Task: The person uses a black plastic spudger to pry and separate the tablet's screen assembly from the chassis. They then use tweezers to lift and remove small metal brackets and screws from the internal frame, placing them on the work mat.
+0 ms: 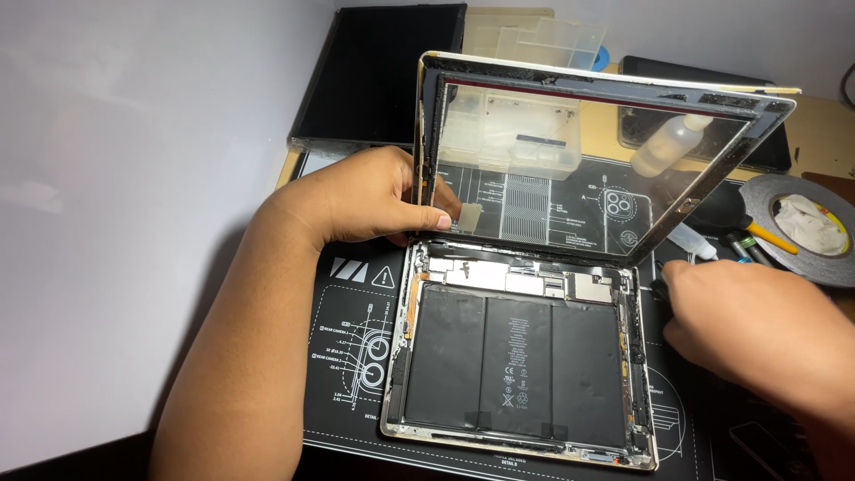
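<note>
- The left hand pinched the left edge of the glass front panel, holding it tilted up.
- The opened tablet body lay flat in the middle of the black work mat, its black battery cells exposed.
- The right hand rested curled at the tablet's right edge; whether it gripped anything could not be told.
- A tape roll sat near the mat's right edge.

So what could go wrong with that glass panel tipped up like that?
The clear black-framed glass panel stands tilted, held only by the left hand at its left edge; it could slip or crack. Any link still joining it to the open silver tablet body at the hinge edge might tear. The right hand works close to the exposed black battery.
</note>
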